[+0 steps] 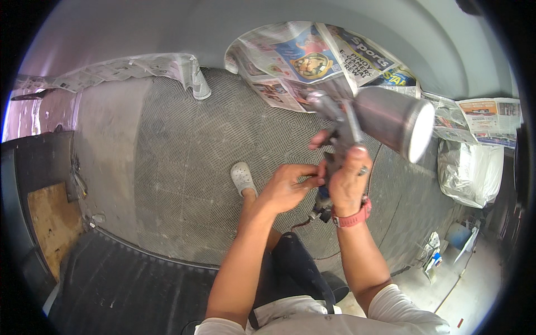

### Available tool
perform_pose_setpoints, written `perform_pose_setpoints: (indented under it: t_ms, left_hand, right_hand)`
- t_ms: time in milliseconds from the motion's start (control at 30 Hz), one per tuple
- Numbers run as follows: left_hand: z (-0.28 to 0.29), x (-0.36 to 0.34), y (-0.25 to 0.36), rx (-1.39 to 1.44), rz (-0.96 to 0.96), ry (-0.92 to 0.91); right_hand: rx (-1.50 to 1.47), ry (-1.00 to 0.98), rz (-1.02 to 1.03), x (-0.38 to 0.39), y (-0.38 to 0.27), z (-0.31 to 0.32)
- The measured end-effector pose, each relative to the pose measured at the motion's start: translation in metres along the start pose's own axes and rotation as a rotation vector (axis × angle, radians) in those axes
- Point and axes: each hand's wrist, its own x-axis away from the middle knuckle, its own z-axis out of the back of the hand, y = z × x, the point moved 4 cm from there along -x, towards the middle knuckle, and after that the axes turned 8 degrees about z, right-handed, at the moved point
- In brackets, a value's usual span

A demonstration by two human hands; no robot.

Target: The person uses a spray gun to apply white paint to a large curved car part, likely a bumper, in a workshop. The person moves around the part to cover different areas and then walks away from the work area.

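Observation:
My right hand (349, 176), with a red watch at the wrist, grips the handle of a metal spray gun (346, 120), tilted with its large silver cup (391, 123) sticking out to the right. My left hand (287, 187) pinches at the lower part of the gun's body, beside the right hand. A hose (304, 223) hangs from the fitting under the handle. The gun is slightly blurred, and its nozzle end lies in front of newspaper sheets (296, 56) fixed along the edge of a large grey curved panel (139, 30).
A textured mat (167, 151) covers the floor under my feet. At right sit a white plastic-covered bundle (466, 176) and scattered flat items (432, 251) on pale flooring. At left lean dark panels and a plywood board (53, 223). A dark ridged surface (111, 285) lies at lower left.

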Motion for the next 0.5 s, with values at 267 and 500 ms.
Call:
perform_pose_setpoints:
  t_ms: [267,500]
  left_hand:
    - [-0.037,-0.017,0.029,-0.132,0.014,-0.295]
    - [0.018,0.008,0.024,-0.106,0.026,-0.126]
  right_hand:
    - [0.023,0.441,-0.014,0.019,-0.009,0.049]
    - [-0.151,0.269,-0.065,0.006,-0.005,-0.005]
